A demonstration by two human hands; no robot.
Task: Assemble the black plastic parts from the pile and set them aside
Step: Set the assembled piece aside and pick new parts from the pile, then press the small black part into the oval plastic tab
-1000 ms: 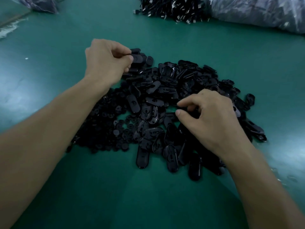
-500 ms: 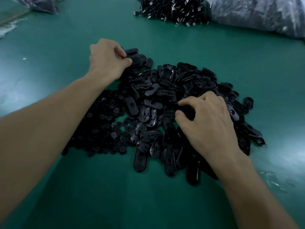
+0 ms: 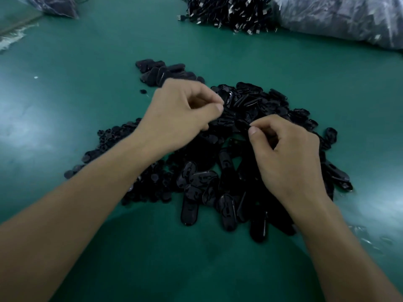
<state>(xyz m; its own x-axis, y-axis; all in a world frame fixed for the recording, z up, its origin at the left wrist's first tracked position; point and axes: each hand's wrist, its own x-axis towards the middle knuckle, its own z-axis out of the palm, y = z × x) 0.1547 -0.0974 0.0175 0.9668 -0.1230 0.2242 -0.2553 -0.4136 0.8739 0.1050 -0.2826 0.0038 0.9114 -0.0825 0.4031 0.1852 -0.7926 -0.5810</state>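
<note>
The left hand [image 3: 185,114] has left the set-aside stack [image 3: 161,71] beyond it and returned over the pile [image 3: 196,177], fingers curled; whether they pinch anything I cannot tell. The right hand [image 3: 287,158] pinches 1 black part [image 3: 243,124] between both hands, likely offering it for joining.

— How many heaps are on the green bench [image 3: 104,62]?
— Two. One big pile mixes black oval plastic plates [image 3: 250,101] with small round black pieces [image 3: 152,186], too many to number. One small cluster of black plastic parts [image 3: 161,71] sits apart.
— And the rest?
— One bundle of black cables with metal plugs [image 3: 226,12] and two clear plastic bags [image 3: 338,16]. Also my two hands, the left hand [image 3: 185,114] and the right hand [image 3: 287,155], with a single black part [image 3: 243,124] pinched in the right.
</note>
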